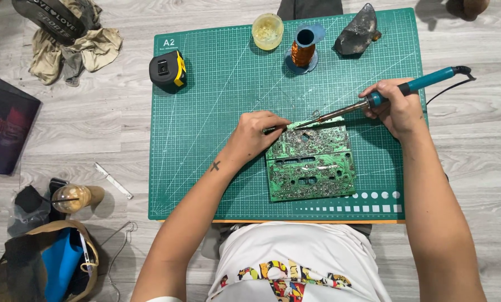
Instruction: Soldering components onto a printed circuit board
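Note:
A green circuit board [310,162] lies solder side up on a green cutting mat [205,140]. My left hand [257,134] rests at the board's upper left corner, pinching a thin strand of solder wire against the board's top edge. My right hand [394,106] grips the teal handle of a soldering iron [373,100]. The iron's metal tip reaches left to the board's top edge, just beside my left fingertips. Its black cord trails off the mat to the right.
On the mat's far side stand a black and yellow tape measure [168,69], a small yellowish jar [267,31], a copper wire spool [303,50] and a dark lump [356,32]. On the wooden floor at left lie crumpled cloth [74,47], a drink cup [71,197], a paper bag [46,263].

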